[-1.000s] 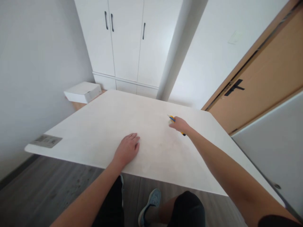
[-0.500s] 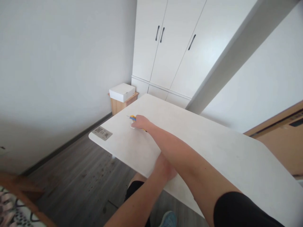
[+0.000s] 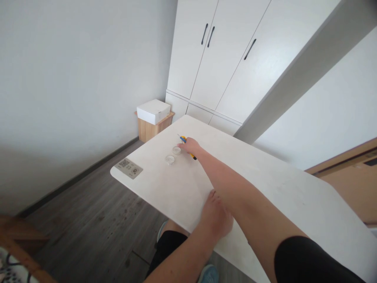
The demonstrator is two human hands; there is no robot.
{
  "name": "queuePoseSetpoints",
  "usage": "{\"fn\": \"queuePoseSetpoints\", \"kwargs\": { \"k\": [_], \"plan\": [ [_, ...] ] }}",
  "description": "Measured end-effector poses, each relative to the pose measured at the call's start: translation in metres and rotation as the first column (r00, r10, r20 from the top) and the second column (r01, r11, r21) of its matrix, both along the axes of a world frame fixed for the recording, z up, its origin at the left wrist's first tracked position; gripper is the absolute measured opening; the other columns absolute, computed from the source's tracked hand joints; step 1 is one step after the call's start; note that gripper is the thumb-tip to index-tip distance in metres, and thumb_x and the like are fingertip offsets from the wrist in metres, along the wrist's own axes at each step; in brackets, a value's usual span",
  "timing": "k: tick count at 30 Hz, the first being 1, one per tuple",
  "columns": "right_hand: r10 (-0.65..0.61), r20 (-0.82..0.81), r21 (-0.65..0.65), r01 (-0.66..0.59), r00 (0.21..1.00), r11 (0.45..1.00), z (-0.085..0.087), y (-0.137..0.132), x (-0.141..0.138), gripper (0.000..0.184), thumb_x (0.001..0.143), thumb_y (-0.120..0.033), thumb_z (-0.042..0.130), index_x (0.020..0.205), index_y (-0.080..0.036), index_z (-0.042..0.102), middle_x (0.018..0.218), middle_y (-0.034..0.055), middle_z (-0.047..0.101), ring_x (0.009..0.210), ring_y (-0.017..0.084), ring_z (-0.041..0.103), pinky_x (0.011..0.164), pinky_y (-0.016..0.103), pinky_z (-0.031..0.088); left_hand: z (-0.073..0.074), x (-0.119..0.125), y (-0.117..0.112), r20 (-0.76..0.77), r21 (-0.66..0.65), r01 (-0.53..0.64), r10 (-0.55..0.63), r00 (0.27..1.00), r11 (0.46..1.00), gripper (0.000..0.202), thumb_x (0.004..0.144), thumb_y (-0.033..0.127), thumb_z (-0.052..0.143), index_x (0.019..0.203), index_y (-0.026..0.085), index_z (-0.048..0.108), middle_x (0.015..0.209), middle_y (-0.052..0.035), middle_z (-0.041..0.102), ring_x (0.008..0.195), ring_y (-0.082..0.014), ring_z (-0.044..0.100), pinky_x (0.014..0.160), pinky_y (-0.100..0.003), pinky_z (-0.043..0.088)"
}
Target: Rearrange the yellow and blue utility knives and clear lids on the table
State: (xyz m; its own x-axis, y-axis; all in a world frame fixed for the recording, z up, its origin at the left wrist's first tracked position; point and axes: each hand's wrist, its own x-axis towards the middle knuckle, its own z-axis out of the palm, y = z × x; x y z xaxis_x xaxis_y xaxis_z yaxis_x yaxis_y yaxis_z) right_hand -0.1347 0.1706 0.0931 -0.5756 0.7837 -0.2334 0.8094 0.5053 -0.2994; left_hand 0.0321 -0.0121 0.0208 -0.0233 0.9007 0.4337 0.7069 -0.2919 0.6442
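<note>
My right hand [image 3: 191,146] reaches far across the white table [image 3: 265,196], closed around a yellow and blue utility knife [image 3: 183,139] whose blade tip points away to the left. Just left of that hand lie two small clear round lids or dishes, one [image 3: 176,150] close to the fingers and one [image 3: 170,159] nearer the table's edge. My left hand [image 3: 216,216] rests flat on the table's near edge, partly hidden under my right forearm, with nothing visible in it.
A grey label [image 3: 129,168] sits at the table's left corner. Beyond it a white box [image 3: 153,111] stands on a low wooden stand [image 3: 151,129]. White wardrobe doors [image 3: 224,55] fill the back wall. Dark wood floor [image 3: 88,212] lies to the left.
My right hand with the knife has drawn back to the right, uncovering two small clear round pieces on the table. The view has tilted slightly; my left hand stays at the edge.
</note>
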Motion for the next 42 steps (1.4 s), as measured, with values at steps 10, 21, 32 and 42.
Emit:
{"fn": "queuePoseSetpoints", "kwargs": {
  "k": [10, 21, 32, 42],
  "plan": [
    [-0.231, -0.083, 0.027, 0.234, 0.969, 0.972, -0.018, 0.018, 0.009, 0.058, 0.094, -0.053, 0.056, 0.131, -0.008, 0.054, 0.122, 0.0225, 0.066, 0.110, 0.029, 0.064, 0.081, 0.035, 0.052, 0.006, -0.002, -0.001, 0.045, -0.004, -0.008, 0.008, 0.999, 1.000, 0.038, 0.089, 0.019, 0.052, 0.124, 0.024, 0.065, 0.123, -0.0114, 0.070, 0.122, -0.0304, 0.058, 0.113, -0.054, 0.041],
    [0.415, -0.098, 0.177, -0.394, 0.905, 0.902, -0.026, -0.017, 0.085, 0.034, 0.091, -0.024, 0.068, 0.124, -0.021, 0.065, 0.120, 0.0098, 0.062, 0.114, 0.023, 0.057, 0.097, 0.032, 0.041, 0.016, -0.006, -0.005, -0.020, -0.021, -0.035, 0.034, 0.999, 0.999, 0.029, 0.087, 0.016, 0.053, 0.111, 0.016, 0.069, 0.109, -0.0127, 0.071, 0.110, -0.0290, 0.061, 0.106, -0.049, 0.045],
    [0.375, -0.157, 0.289, -0.321, 0.914, 0.902, -0.021, -0.039, 0.116, 0.028, 0.097, -0.022, 0.060, 0.124, -0.022, 0.068, 0.113, 0.0081, 0.064, 0.109, 0.021, 0.057, 0.097, 0.031, 0.039, 0.011, -0.005, -0.004, -0.113, -0.013, -0.067, 0.066, 0.991, 0.998, 0.031, 0.085, 0.017, 0.054, 0.112, 0.015, 0.069, 0.110, -0.0131, 0.072, 0.112, -0.0294, 0.061, 0.107, -0.048, 0.045],
    [0.270, -0.341, 0.242, -0.194, 0.900, 0.951, -0.019, -0.068, 0.145, 0.022, 0.090, -0.022, 0.069, 0.111, -0.019, 0.070, 0.118, 0.0098, 0.066, 0.116, 0.022, 0.057, 0.104, 0.036, 0.039, 0.001, -0.005, 0.000, -0.231, -0.004, -0.068, 0.065, 0.971, 0.998, 0.047, 0.089, 0.022, 0.051, 0.134, 0.008, 0.060, 0.132, -0.0179, 0.065, 0.125, -0.0325, 0.057, 0.113, -0.049, 0.041]
  ]
}}
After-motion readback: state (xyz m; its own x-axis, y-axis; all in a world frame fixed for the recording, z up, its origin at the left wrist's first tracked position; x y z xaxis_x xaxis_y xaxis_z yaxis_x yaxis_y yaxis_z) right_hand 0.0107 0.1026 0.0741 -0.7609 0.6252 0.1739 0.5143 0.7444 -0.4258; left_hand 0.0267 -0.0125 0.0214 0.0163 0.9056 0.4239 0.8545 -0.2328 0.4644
